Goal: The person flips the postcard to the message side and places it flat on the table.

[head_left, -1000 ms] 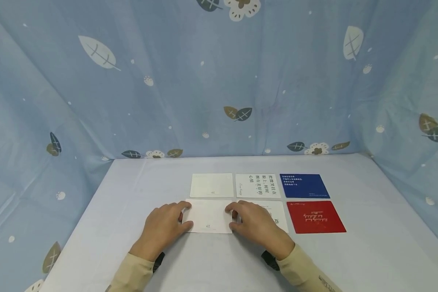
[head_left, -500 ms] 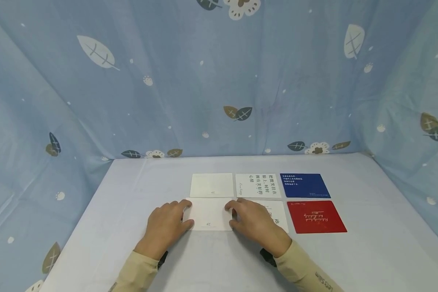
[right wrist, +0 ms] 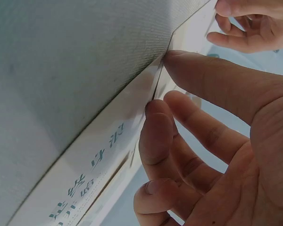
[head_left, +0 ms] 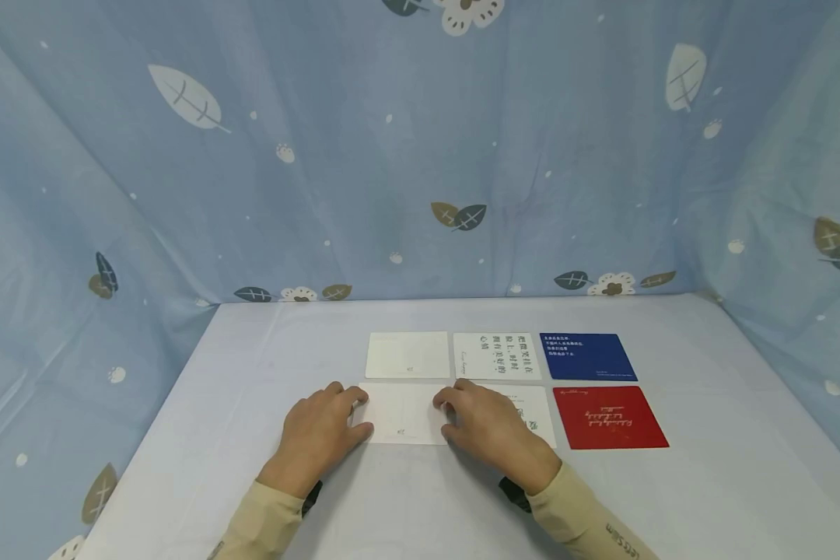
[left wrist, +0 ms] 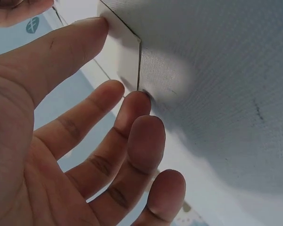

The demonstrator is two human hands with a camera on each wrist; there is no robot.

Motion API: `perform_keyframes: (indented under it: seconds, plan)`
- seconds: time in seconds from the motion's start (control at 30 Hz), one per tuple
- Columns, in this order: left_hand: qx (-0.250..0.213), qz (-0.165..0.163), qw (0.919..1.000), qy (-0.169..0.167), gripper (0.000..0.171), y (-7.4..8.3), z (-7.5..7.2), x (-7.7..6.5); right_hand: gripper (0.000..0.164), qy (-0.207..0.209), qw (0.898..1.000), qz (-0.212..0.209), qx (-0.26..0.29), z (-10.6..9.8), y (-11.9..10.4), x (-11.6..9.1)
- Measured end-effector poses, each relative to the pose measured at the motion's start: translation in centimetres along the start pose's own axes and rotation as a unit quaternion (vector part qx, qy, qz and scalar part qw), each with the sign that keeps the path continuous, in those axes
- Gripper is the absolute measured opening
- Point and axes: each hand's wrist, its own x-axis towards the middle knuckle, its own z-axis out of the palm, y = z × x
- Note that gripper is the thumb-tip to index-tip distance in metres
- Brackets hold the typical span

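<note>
Head view: I see a pale card [head_left: 402, 414] flat on the table [head_left: 406, 498], left of the red card [head_left: 610, 418], a lettered card [head_left: 535, 408] between. The left hand [head_left: 315, 435] touches the end farther from the red card, the right hand [head_left: 495, 432] the nearer, thumb and forefinger apart on each.

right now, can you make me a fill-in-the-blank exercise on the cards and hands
Altogether, ____ cards show in the head view.
The left hand and right hand are at opposite ends of a pale card in the row whose rightmost card is coloured ____.
The near row's middle card is partly hidden by the ____ hand.
Missing words: six; red; right.
</note>
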Motion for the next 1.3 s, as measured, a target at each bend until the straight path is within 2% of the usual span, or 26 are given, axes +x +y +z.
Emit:
perform_keyframes:
  seconds: [0.27, 0.6, 0.77, 0.9, 1.07, 1.2, 1.3]
  plan:
    - [-0.014, 0.007, 0.9998, 0.013, 0.034, -0.2, -0.1, -0.1, 0.032, 0.025, 1.0, -0.009, 0.009, -0.4, 0.2, -0.4]
    - [-0.031, 0.015, 0.9984, 0.046, 0.03, -0.6, -0.5, -0.2, 0.03, 0.084, 0.996, 0.006, 0.034, -1.6, 1.0, -1.4]
    - [-0.032, 0.019, 0.9973, 0.063, 0.031, -0.7, -0.6, -0.2, 0.035, 0.114, 0.993, 0.004, 0.039, -2.2, 1.7, -2.1]
    - [-0.032, 0.035, 0.9942, 0.096, 0.034, -0.6, -0.4, 0.0, 0.044, 0.146, 0.989, -0.006, 0.028, -2.7, 2.5, -2.7]
    - [-0.033, 0.069, 0.9867, 0.144, 0.04, -0.4, -0.2, 0.4, 0.05, 0.175, 0.984, -0.02, 0.022, -3.2, 3.4, -3.3]
    - [-0.043, 0.088, 0.9824, 0.159, 0.044, 0.2, -0.2, 1.0, 0.054, 0.175, 0.984, -0.017, 0.024, -3.6, 4.1, -3.8]
    - [-0.053, 0.098, 0.9811, 0.158, 0.047, 0.8, -0.3, 1.4, 0.062, 0.156, 0.987, -0.004, 0.026, -3.8, 4.7, -4.2]
